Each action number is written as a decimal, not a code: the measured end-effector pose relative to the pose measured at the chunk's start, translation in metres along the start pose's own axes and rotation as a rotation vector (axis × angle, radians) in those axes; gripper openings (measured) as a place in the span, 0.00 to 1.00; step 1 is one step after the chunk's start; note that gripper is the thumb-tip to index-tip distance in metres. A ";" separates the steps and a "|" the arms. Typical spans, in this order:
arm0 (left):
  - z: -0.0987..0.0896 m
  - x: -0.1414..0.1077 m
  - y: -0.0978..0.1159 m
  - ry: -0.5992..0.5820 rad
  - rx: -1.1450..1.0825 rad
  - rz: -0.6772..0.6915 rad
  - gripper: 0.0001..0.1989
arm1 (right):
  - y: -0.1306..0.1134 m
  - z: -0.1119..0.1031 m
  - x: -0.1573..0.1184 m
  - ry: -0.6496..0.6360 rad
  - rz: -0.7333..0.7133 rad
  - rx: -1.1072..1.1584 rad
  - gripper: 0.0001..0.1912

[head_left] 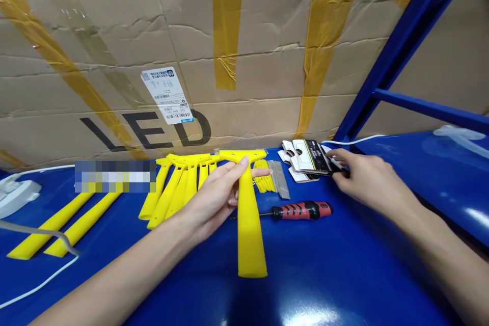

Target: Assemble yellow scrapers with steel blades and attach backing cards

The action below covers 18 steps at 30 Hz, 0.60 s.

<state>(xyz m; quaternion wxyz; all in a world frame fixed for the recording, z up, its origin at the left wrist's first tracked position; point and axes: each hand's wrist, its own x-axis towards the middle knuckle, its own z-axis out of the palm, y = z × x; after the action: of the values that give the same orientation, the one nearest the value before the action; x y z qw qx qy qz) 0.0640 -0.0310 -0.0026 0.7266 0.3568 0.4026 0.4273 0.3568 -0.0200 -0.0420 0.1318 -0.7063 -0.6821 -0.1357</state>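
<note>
My left hand [219, 191] is closed around the neck of a yellow scraper handle [251, 234], its wide end toward me. At the right, my right hand [353, 170] pinches the edge of the black and white packaging cards [309, 157]. Several more yellow handles [178, 183] lie side by side left of my left hand. Between the hands are small yellow strips [263, 177] and thin grey blades [280, 179]. A red and black screwdriver [301, 211] lies below them, its tip partly behind the held handle.
Two yellow handles [82, 226], their heads blurred out, lie at the left near a white device [19, 196] and its cable. A large cardboard box [260, 71] stands behind the blue table [324, 270]. A blue metal frame [385, 56] rises at the right.
</note>
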 end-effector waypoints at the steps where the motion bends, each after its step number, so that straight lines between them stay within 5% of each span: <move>1: 0.000 0.000 0.000 0.004 -0.008 -0.001 0.13 | -0.003 -0.006 -0.002 0.072 0.046 -0.073 0.21; 3: 0.000 -0.001 0.000 0.016 -0.026 -0.009 0.13 | -0.011 -0.018 -0.005 0.276 0.068 -0.155 0.16; 6: -0.001 -0.003 0.002 0.014 -0.057 -0.004 0.13 | -0.023 -0.034 -0.009 0.698 -0.098 -0.051 0.12; 9: -0.007 -0.006 0.005 0.018 -0.067 0.052 0.14 | -0.041 -0.043 -0.016 0.883 -0.251 0.213 0.10; 11: -0.013 -0.009 0.007 0.036 -0.074 0.103 0.14 | -0.056 -0.044 -0.020 0.792 -0.236 0.442 0.11; 15: -0.027 -0.016 0.008 0.094 -0.117 0.261 0.11 | -0.082 -0.042 -0.021 0.323 -0.111 1.003 0.07; 18: -0.038 -0.022 0.008 0.157 -0.160 0.365 0.08 | -0.094 -0.040 -0.011 0.022 -0.004 1.238 0.15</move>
<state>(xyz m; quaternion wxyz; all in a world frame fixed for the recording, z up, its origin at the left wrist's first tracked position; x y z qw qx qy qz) 0.0210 -0.0409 -0.0052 0.6297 0.3306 0.3515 0.6088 0.2622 -0.0421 -0.0087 0.5239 -0.4961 -0.6343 0.2775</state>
